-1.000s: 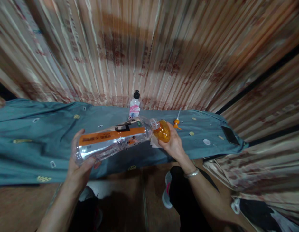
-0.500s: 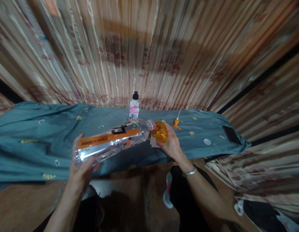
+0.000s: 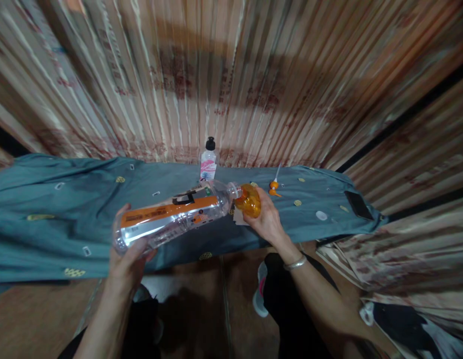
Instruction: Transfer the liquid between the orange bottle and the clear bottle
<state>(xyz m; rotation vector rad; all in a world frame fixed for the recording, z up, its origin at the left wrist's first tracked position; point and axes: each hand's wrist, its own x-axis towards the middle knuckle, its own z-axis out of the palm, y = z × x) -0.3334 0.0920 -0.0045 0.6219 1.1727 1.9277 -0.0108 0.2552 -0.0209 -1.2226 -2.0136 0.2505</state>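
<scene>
My left hand [image 3: 128, 254] is wrapped round the base of a large clear plastic bottle [image 3: 171, 217] with an orange and silver label. The bottle lies nearly level in the air, its neck pointing right and slightly up. At that neck, my right hand [image 3: 266, 217] grips a small translucent orange bottle [image 3: 249, 200]. The two mouths meet or almost meet; I cannot tell whether they touch. An orange pump head [image 3: 274, 187] with a thin pale tube lies on the cloth beyond my right hand. Behind the large bottle stands a clear bottle [image 3: 208, 162] with a black cap and pink-white label.
A teal patterned cloth [image 3: 77, 204] covers the long narrow surface. On its right end lie a dark phone [image 3: 359, 205] and a pale round spot or disc [image 3: 321, 215]. A pleated curtain [image 3: 201, 75] hangs close behind. A pale card [image 3: 239, 218] lies partly under the orange bottle.
The view has shifted slightly. Both hands keep their holds, and the two bottles stay mouth to mouth at nearly the same tilt.
</scene>
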